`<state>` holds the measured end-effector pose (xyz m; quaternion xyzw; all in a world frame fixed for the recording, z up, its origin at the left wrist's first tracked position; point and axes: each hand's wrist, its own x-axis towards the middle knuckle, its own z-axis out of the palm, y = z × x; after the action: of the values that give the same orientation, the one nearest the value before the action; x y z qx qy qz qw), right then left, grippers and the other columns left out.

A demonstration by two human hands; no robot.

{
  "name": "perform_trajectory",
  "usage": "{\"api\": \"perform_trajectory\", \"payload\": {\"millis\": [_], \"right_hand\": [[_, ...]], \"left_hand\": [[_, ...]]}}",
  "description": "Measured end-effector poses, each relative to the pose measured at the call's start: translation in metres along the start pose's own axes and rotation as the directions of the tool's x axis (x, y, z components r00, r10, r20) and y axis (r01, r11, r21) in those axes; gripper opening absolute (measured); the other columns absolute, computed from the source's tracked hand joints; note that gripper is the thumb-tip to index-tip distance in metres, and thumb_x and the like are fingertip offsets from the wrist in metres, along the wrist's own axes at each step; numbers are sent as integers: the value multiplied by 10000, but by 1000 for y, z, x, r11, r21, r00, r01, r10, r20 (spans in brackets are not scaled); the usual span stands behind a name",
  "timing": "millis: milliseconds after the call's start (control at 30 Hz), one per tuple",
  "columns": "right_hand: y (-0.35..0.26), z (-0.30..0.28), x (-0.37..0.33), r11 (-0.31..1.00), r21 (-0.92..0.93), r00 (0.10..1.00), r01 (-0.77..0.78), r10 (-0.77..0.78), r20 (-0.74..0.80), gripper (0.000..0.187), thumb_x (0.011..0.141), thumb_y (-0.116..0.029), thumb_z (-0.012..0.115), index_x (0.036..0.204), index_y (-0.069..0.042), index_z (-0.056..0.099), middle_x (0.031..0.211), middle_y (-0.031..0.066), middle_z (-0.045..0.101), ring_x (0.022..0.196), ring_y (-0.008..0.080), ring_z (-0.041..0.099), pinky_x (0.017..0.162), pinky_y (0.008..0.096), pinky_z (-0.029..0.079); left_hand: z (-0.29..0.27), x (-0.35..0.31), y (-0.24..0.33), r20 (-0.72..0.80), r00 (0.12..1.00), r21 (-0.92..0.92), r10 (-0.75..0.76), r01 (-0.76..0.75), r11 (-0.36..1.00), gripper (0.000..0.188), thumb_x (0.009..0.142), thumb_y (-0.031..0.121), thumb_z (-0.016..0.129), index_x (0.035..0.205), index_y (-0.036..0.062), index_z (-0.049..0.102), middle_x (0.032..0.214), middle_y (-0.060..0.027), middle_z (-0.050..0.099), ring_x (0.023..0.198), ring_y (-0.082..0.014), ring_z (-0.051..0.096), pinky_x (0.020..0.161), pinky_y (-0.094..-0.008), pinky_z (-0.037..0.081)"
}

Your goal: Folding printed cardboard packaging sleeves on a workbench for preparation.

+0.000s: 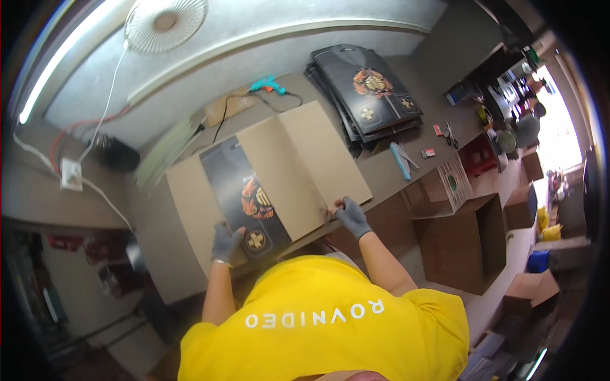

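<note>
A large flat cardboard piece (289, 171) lies before me on the table, its brown panels creased and slightly raised. Across its left part runs a glossy black printed panel (238, 184) with an orange and gold emblem. My left hand (225, 244), in a grey fingerless glove, rests at the near left of this black panel, thumb spread away from the fingers. At the near right edge, my right hand (352, 217), gloved alike, has its fingers closed on the brown cardboard. Some fingertips there are blurred.
A stack of black printed pieces (372, 89) lies at the back right. Behind the cardboard is a teal glue gun (267, 85) with its cord. A teal-handled cutter (400, 160) and scissors (450, 134) lie right. An open carton (464, 244) stands beside the table.
</note>
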<state>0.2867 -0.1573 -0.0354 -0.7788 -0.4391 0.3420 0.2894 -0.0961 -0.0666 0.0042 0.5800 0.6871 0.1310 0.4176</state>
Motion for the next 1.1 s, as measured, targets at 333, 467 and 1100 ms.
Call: {"api": "perform_trajectory", "payload": {"millis": [333,467,1100], "right_hand": [[-44,-72,-21,980,196,999,-20,13,36,419,912,-306,654,1158,21,560,1049,173,631,980,256,609,846,371,479],[-28,-139,17,889,387,925,244,-93,-369,368,966,-229,620,1232,15,551,979,69,627,758,119,585,679,294,510],[37,-286,235,958,-107,775,268,-280,-567,500,829,-360,687,1188,-35,562,1084,190,653,1028,292,643,880,415,517]], "left_hand": [[50,-1,86,232,916,-804,327,-8,594,514,876,61,596,1361,-25,450,1293,-125,574,1164,-223,566,992,-341,462],[92,19,149,291,880,-779,377,-11,627,550,924,156,609,1418,73,382,1281,-107,588,1037,-228,662,822,-383,587],[293,237,296,470,807,-606,359,-1,795,391,892,249,675,1241,197,507,1066,-62,602,760,-191,616,610,-385,577]]}}
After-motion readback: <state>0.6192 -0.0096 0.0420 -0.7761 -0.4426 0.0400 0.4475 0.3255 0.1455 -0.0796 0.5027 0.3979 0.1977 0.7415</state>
